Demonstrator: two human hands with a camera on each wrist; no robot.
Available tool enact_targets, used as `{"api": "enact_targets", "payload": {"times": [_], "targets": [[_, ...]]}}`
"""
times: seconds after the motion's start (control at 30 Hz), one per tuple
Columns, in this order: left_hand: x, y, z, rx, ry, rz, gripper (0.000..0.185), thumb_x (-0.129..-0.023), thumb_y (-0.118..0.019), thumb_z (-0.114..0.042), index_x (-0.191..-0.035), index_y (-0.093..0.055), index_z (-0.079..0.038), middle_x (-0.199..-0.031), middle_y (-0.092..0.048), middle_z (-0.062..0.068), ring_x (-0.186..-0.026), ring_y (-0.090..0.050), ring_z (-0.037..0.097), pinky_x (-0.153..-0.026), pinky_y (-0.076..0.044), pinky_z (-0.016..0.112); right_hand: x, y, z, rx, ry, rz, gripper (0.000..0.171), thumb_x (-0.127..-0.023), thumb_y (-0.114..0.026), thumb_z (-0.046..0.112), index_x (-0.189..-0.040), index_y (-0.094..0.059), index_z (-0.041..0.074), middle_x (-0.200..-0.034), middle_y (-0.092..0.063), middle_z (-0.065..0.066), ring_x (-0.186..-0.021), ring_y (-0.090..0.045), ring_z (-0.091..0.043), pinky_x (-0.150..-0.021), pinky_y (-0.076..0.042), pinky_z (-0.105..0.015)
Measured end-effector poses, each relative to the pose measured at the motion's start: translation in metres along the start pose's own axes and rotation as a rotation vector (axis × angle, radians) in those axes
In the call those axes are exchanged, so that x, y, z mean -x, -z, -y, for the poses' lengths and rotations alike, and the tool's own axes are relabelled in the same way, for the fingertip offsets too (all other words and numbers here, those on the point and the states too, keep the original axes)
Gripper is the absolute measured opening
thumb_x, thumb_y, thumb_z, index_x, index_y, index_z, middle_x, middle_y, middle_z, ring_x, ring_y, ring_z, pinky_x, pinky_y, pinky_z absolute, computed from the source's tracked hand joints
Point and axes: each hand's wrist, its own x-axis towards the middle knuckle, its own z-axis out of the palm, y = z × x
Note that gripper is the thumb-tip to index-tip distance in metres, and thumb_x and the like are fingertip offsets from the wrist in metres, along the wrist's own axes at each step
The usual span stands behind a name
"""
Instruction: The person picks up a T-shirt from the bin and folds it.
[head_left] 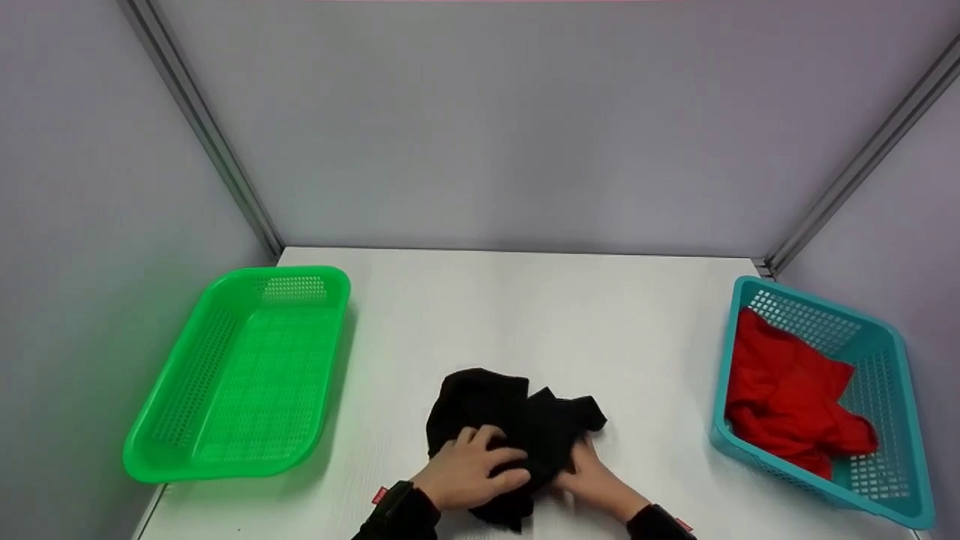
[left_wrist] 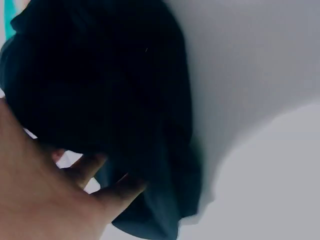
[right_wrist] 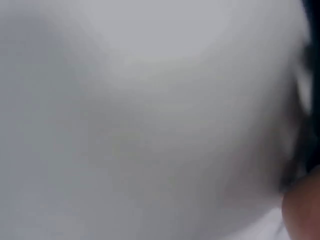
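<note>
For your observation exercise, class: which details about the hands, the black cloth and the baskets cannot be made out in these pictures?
- Right hand, head view: fingertips hidden under the black cloth; grip unclear.
- Right wrist view: blurred throughout; only a sliver of skin at the edge.
- Left wrist view: left hand cut off by the frame.
- Teal basket, head view: floor hidden beneath the red cloth.

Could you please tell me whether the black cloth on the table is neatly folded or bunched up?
Bunched up: the black cloth lies in a crumpled heap with uneven lobes, and the left hand and right hand grip its near edge.
</note>
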Motion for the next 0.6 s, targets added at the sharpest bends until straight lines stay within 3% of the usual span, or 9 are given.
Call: {"api": "enact_targets", "payload": {"times": [0.1, 0.17, 0.2, 0.3, 0.4, 0.5, 0.6], "targets": [[-0.004, -0.006, -0.006, 0.093, -0.018, -0.036, 0.051, -0.108, -0.041, -0.059, -0.128, -0.075, -0.027, -0.157, -0.046, 0.007, -0.134, -0.050, 0.036, -0.100, -0.047, 0.064, -0.003, 0.005, 0.014, -0.326, -0.095, -0.013, 0.080, -0.105, -0.060, 0.032, -0.166, -0.016, 0.006, -0.170, -0.018, -0.020, -0.156, -0.016, -0.037, -0.124, -0.014, -0.055], [-0.008, -0.008, -0.010, 0.171, -0.021, -0.076, 0.048, -0.107, -0.048, -0.055, -0.126, -0.074, -0.018, -0.161, -0.040, 0.010, -0.133, -0.052, 0.038, -0.101, -0.049, 0.060, -0.007, 0.007, 0.024, -0.423, -0.097, -0.041, 0.079, -0.107, -0.057, 0.030, -0.167, -0.012, 0.007, -0.171, -0.018, -0.019, -0.156, -0.018, -0.035, -0.124, -0.019, -0.048], [-0.011, -0.009, -0.012, 0.231, -0.014, -0.096, 0.050, -0.105, -0.053, -0.053, -0.132, -0.068, -0.014, -0.163, -0.036, 0.013, -0.134, -0.052, 0.039, -0.102, -0.049, 0.058, -0.009, 0.006, 0.029, -0.440, -0.078, -0.055, 0.077, -0.107, -0.058, 0.029, -0.166, -0.015, 0.008, -0.169, -0.023, -0.019, -0.155, -0.023, -0.035, -0.123, -0.024, -0.043], [-0.019, -0.009, -0.018, 0.479, 0.024, -0.176, 0.075, -0.098, -0.068, -0.049, -0.154, -0.041, -0.009, -0.166, -0.029, 0.019, -0.137, -0.050, 0.041, -0.108, -0.045, 0.056, -0.013, 0.004, 0.044, -0.390, -0.022, -0.083, 0.069, -0.104, -0.063, 0.020, -0.162, -0.029, 0.004, -0.158, -0.042, -0.020, -0.143, -0.044, -0.033, -0.113, -0.039, -0.029], [-0.024, -0.006, -0.022, 0.619, 0.086, -0.248, 0.098, -0.092, -0.074, -0.052, -0.165, -0.021, -0.012, -0.161, -0.038, 0.021, -0.137, -0.049, 0.044, -0.108, -0.042, 0.062, -0.013, 0.000, 0.057, -0.318, 0.054, -0.037, 0.064, -0.099, -0.062, 0.005, -0.159, -0.038, 0.004, -0.155, -0.046, -0.018, -0.136, -0.049, -0.023, -0.105, -0.043, -0.021], [-0.028, 0.001, -0.023, 0.647, 0.119, -0.311, 0.074, -0.097, -0.069, -0.046, -0.157, -0.041, -0.014, -0.144, -0.060, 0.018, -0.126, -0.059, 0.039, -0.103, -0.046, 0.059, -0.012, -0.004, 0.066, -0.221, 0.163, -0.017, 0.065, -0.096, -0.061, -0.001, -0.157, -0.040, 0.003, -0.149, -0.047, -0.019, -0.125, -0.053, -0.019, -0.098, -0.047, -0.022], [-0.030, 0.009, -0.021, 0.649, 0.110, -0.399, 0.039, -0.105, -0.059, -0.034, -0.137, -0.063, -0.012, -0.125, -0.071, 0.009, -0.113, -0.067, 0.026, -0.097, -0.052, 0.047, -0.011, -0.006, 0.069, -0.115, 0.220, -0.077, 0.067, -0.096, -0.068, 0.003, -0.156, -0.039, 0.003, -0.136, -0.050, -0.016, -0.110, -0.054, -0.020, -0.088, -0.049, -0.026]]}}
